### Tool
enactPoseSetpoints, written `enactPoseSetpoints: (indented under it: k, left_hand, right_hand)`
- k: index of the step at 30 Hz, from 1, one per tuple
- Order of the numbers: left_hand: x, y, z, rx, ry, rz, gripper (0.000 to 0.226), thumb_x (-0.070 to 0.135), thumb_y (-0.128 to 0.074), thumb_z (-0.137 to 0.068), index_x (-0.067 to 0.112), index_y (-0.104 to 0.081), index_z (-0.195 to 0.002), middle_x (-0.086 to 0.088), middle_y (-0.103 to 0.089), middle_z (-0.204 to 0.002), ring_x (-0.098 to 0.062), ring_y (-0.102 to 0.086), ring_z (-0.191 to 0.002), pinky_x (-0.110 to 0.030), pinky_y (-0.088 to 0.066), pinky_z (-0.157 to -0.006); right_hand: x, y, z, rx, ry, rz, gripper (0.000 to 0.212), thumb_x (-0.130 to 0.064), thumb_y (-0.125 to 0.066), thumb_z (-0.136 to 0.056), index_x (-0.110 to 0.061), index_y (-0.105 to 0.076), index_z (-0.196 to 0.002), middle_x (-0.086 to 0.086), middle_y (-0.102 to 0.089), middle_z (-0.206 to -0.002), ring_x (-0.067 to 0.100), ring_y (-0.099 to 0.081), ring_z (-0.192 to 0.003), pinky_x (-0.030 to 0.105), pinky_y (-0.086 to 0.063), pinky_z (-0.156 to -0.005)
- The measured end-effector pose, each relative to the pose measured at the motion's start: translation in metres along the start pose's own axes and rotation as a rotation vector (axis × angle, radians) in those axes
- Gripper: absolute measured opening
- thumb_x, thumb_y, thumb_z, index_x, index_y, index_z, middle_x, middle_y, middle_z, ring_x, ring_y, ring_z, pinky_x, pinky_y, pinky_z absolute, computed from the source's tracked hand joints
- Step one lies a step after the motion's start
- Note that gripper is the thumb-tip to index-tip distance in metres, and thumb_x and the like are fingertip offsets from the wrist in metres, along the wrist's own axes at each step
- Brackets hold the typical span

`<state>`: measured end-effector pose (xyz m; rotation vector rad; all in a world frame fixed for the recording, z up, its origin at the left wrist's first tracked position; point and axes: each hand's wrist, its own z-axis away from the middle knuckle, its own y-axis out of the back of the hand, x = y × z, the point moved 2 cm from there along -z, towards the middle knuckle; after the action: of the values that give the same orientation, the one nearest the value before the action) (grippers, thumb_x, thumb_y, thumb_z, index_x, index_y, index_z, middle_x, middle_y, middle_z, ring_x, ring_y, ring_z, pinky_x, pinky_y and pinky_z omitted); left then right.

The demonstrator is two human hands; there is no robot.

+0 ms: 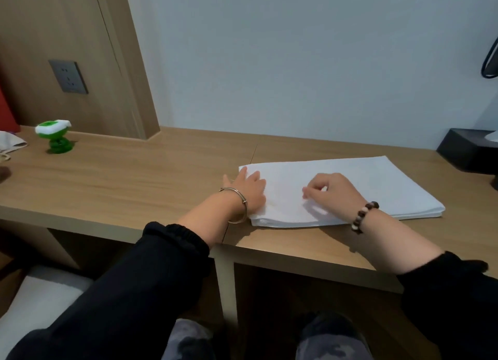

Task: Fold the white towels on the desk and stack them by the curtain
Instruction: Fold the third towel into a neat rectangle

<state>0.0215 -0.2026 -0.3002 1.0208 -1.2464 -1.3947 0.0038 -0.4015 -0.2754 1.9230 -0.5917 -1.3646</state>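
We wear a black top: the left sleeve [134, 273] ends in a gathered elastic cuff, as does the right sleeve [452, 292]. A thin silver bangle [239, 195] circles the wrist behind our left hand [249, 188], and a bracelet of dark brown and pale beads [363, 215] sits behind our right hand [334, 191]. Our trousers [188, 341] are grey camouflage.

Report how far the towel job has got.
Done: a white towel lies folded flat on the desk, layers showing at its near edge. In hand: the left hand presses its left end; the right hand rests curled on top. Left: moving it to the curtain, which is out of view.
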Motion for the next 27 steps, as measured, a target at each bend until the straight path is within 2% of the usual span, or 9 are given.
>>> enactPoseSetpoints:
  k: [2, 4, 6, 9, 12, 15, 19, 22, 27]
  left_hand:
    - [0.02, 0.004, -0.003, 0.014, 0.064, -0.009, 0.048, 0.019, -0.029, -0.091, 0.018, -0.033, -0.139, 0.004, -0.008, -0.157, -0.028, 0.009, -0.145, -0.066, 0.001, -0.106]
    - [0.041, -0.002, -0.005, 0.01, 0.108, 0.058, 0.052, 0.031, -0.021, -0.096, 0.02, -0.02, -0.147, 0.004, -0.002, -0.159, -0.027, 0.01, -0.145, -0.062, 0.004, -0.109]
    - [0.054, -0.011, -0.002, 0.009, 0.125, 0.055, 0.057, 0.044, -0.013, -0.097, 0.026, -0.003, -0.15, 0.004, 0.007, -0.159, -0.026, 0.011, -0.145, -0.059, 0.004, -0.111]
    - [0.049, -0.018, 0.0, 0.035, 0.137, 0.047, 0.056, 0.046, -0.01, -0.097, 0.033, 0.002, -0.15, 0.007, 0.009, -0.159, -0.025, 0.01, -0.145, -0.058, 0.001, -0.111]
    - [0.045, -0.018, 0.005, 0.019, 0.146, 0.009, 0.053, 0.039, -0.007, -0.097, 0.036, 0.006, -0.148, 0.008, 0.01, -0.158, -0.026, 0.011, -0.145, -0.057, 0.001, -0.111]
    - [0.035, -0.015, 0.011, -0.007, 0.129, -0.025, 0.053, 0.034, -0.007, -0.097, 0.037, 0.008, -0.148, 0.008, 0.012, -0.158, -0.026, 0.013, -0.145, -0.058, 0.005, -0.111]
    - [-0.018, -0.007, 0.022, -0.08, 0.193, -0.072, 0.059, 0.028, -0.015, -0.093, 0.039, 0.004, -0.148, 0.009, 0.011, -0.158, -0.026, 0.015, -0.144, -0.061, 0.007, -0.11]
    - [-0.037, -0.005, 0.027, -0.057, 0.242, -0.081, 0.056, 0.028, -0.014, -0.095, 0.033, -0.002, -0.149, 0.007, 0.008, -0.159, -0.028, 0.014, -0.144, -0.062, 0.006, -0.109]
    - [-0.018, -0.02, 0.027, 0.042, 0.198, 0.067, 0.054, 0.051, -0.01, -0.097, 0.04, 0.003, -0.148, 0.008, 0.01, -0.158, -0.023, 0.01, -0.145, -0.059, 0.004, -0.111]
  right_hand:
    - [0.011, -0.003, -0.013, 0.053, -0.046, 0.235, 0.025, -0.022, -0.046, -0.096, -0.016, -0.065, -0.112, 0.005, -0.059, -0.123, 0.021, -0.05, -0.114, 0.034, -0.039, -0.094]
    - [0.024, -0.019, -0.019, -0.1, -0.1, 0.471, 0.041, -0.028, -0.032, -0.099, -0.019, -0.043, -0.137, 0.006, -0.037, -0.147, 0.025, -0.032, -0.135, 0.042, -0.027, -0.11]
    - [0.035, -0.028, -0.02, -0.201, -0.119, 0.58, 0.049, -0.035, -0.021, -0.1, -0.024, -0.021, -0.148, 0.002, -0.013, -0.158, 0.02, -0.012, -0.144, 0.048, -0.011, -0.114]
    - [0.055, -0.015, -0.019, -0.221, -0.187, 0.597, 0.055, -0.047, -0.015, -0.098, -0.03, -0.01, -0.15, -0.004, -0.001, -0.16, 0.018, -0.002, -0.146, 0.051, -0.003, -0.114]
    - [0.082, 0.016, -0.015, -0.146, -0.375, 0.645, 0.057, -0.05, -0.013, -0.097, -0.03, -0.011, -0.15, -0.003, -0.002, -0.159, 0.021, -0.006, -0.145, 0.055, -0.007, -0.114]
    - [0.079, 0.021, -0.008, -0.164, -0.47, 0.644, 0.06, -0.053, -0.011, -0.096, -0.029, -0.005, -0.151, -0.002, 0.004, -0.16, 0.023, 0.0, -0.146, 0.056, -0.006, -0.114]
    - [0.038, -0.017, 0.004, -0.234, -0.4, 0.616, 0.065, -0.059, -0.01, -0.094, -0.03, 0.003, -0.151, 0.0, 0.013, -0.159, 0.028, 0.008, -0.145, 0.056, 0.0, -0.114]
    - [0.007, -0.045, 0.004, -0.285, -0.306, 0.6, 0.064, -0.056, -0.012, -0.095, -0.028, 0.004, -0.151, 0.001, 0.014, -0.158, 0.029, 0.01, -0.145, 0.057, 0.0, -0.113]
    - [-0.004, -0.046, 0.008, -0.25, -0.265, 0.569, 0.058, -0.05, -0.013, -0.098, -0.028, -0.002, -0.151, 0.0, 0.009, -0.159, 0.024, 0.006, -0.146, 0.055, 0.001, -0.115]
